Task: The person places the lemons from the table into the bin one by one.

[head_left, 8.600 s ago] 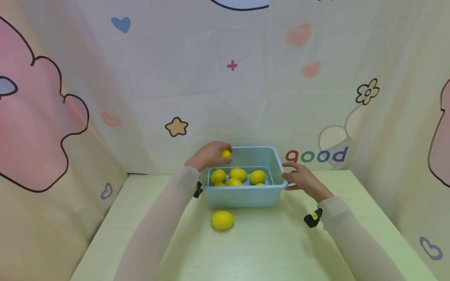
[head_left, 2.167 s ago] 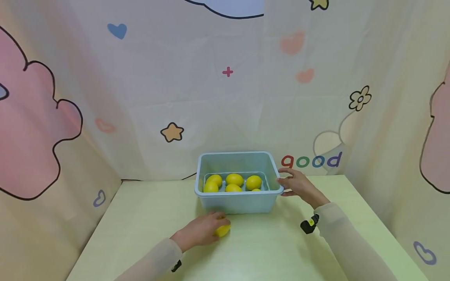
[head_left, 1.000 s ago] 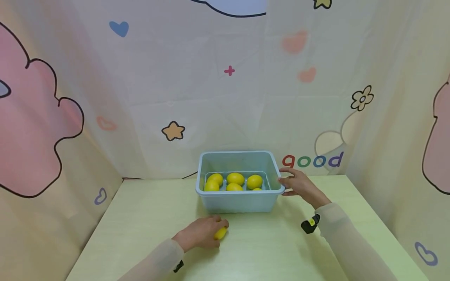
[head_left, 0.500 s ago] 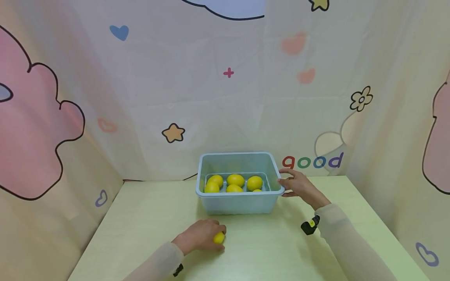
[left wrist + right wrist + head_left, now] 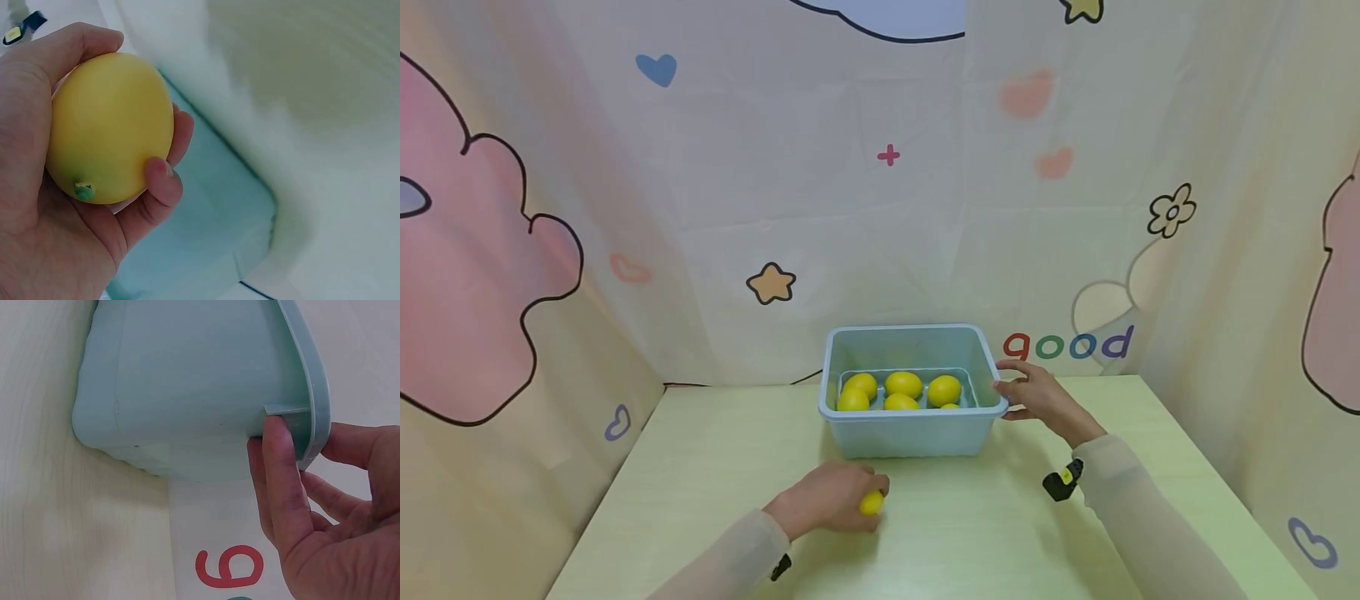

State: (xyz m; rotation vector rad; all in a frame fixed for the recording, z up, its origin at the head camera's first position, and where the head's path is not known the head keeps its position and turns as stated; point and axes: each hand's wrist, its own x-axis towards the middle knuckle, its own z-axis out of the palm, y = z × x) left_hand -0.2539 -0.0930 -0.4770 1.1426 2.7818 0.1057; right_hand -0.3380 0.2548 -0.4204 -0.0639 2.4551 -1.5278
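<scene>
A yellow lemon point(image 5: 112, 128) with a green stem tip sits in my left hand point(image 5: 831, 497), thumb and fingers curled around it, in front of the bin. In the head view that hand covers most of the lemon. The light blue plastic bin point(image 5: 910, 435) stands near the back of the table, with several lemons point(image 5: 903, 385) on its floor; its front wall partly hides the nearest ones. My right hand point(image 5: 1045, 398) grips the bin's right rim. In the right wrist view, the thumb is on one side of the rim point(image 5: 320, 394) and fingers press under it from the other.
Behind the bin a printed cloth backdrop point(image 5: 820, 208) hangs, and it also closes off both sides. The pale wooden table point(image 5: 970, 525) runs toward me. A small black device point(image 5: 1063, 480) is strapped to each wrist.
Over the earlier seconds my left hand moved from above the bin down to the lemon in front and now holds it. A lemon joined the others inside. The right hand stays on the rim.
</scene>
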